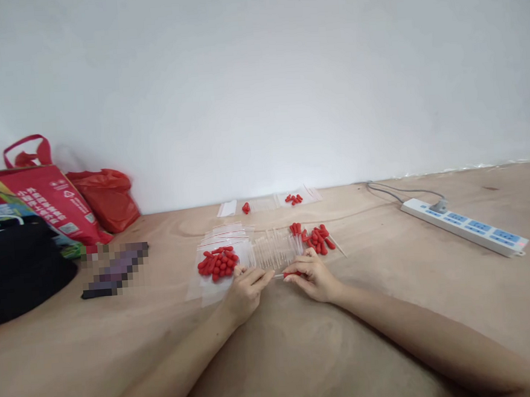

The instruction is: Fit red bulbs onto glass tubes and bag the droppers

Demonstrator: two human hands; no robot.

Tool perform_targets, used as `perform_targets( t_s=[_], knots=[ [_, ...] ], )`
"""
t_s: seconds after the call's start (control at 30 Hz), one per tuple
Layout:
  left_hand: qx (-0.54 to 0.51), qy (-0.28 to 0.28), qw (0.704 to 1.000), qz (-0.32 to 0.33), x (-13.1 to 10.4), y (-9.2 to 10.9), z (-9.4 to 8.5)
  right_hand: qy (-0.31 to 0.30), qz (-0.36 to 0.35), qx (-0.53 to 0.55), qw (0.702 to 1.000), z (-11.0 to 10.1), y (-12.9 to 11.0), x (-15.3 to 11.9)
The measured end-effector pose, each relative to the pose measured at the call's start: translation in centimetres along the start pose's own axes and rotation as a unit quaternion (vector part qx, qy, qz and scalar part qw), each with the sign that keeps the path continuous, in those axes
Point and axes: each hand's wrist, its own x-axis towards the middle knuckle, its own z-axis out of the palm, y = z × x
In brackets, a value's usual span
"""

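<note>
Sitting over a wooden tabletop, arms reaching in from the near edge. Far left, a red printed bag stands beside a black item; behind, a red plastic bag slumps near the wall. Contents of both bags hidden. To the right lies a white power strip with one grey plug seated in it. On the left, a dark flat object, pixelated.

Before me, overlapping clear zip bags; a heap of red bulb-ended pieces sits over them, inside or on top I cannot tell. Pale sticks lie beside, then a second red cluster. More small bags by the wall, red bits at them.

My right hand pinches a red piece on a thin stick, low between my hands. My left hand has its fingers together, tips at the stick's other end; grip unclear.
</note>
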Motion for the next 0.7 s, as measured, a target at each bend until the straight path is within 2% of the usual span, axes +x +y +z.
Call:
perform_targets(
  t_s=[0.17,0.7],
  knots=[
    [0.023,0.016,0.999,0.016,0.01,0.13,0.05,-0.017,-0.009,-0.025,0.999,-0.08,-0.09,0.04],
    [0.024,0.048,0.999,-0.001,0.39,0.99,0.23,-0.032,-0.027,-0.04,0.998,0.15,-0.68,0.55]
  ],
)
